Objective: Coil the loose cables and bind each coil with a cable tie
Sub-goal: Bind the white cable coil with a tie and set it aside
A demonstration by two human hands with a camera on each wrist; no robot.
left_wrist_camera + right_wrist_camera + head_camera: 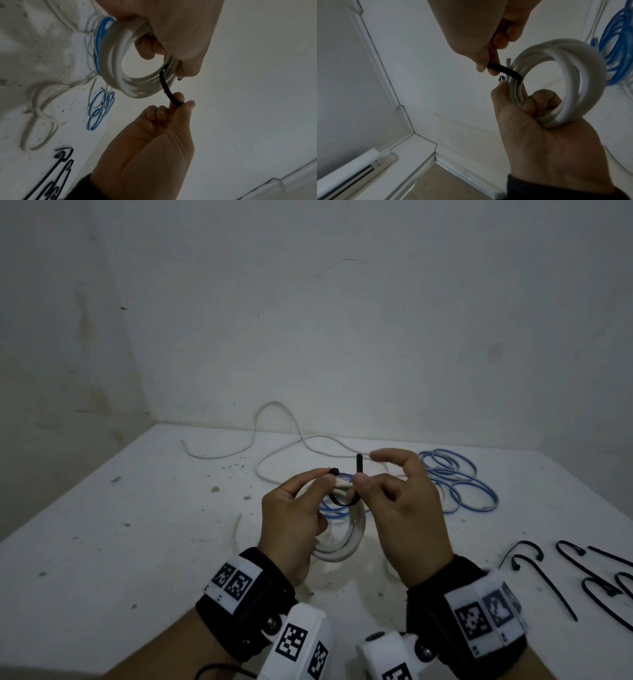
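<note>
Smooth, faintly glossy white cable coil [346, 539], matt black cable tie [346, 501], speckled, scuffed white table [137, 542].

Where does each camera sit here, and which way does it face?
Head: worn high, looks down at the table; both hands and wristbands show.
Left wrist: looks along the left hand at the white coil; right hand shows too.
Right wrist: looks along the right hand at the black cable tie.
All three share coil and tie.
</note>
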